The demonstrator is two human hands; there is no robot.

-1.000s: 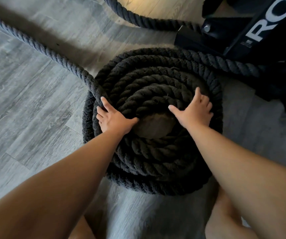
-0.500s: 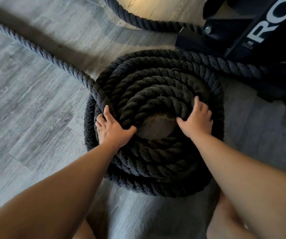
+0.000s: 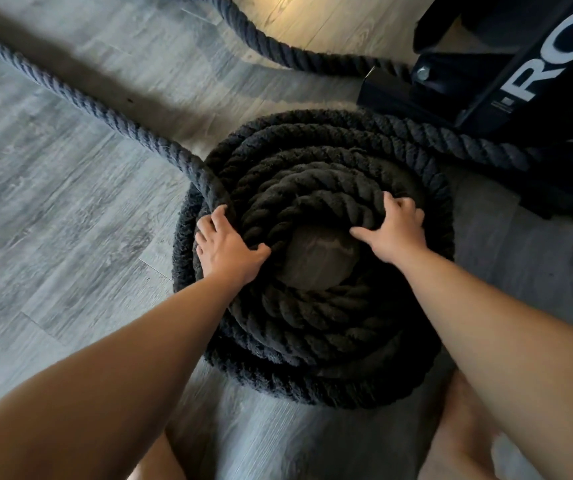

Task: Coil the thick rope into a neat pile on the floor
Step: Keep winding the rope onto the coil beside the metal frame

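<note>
Now, left hand [image 3: 226, 249] flat on rope [image 3: 312, 341], right hand [image 3: 396, 230] gripping it

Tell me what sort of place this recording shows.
Probably a home or small gym: a thick battle rope coiled on grey plank floor, beside a black steel rack base with white lettering.

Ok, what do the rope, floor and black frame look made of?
The rope: thick twisted fibre strands, matte and fuzzy; fibre type unclear. The floor: grey wood-grain planks with seams, low sheen, likely laminate or vinyl. The black frame: probably painted metal, given square edges and a bolt.
</note>
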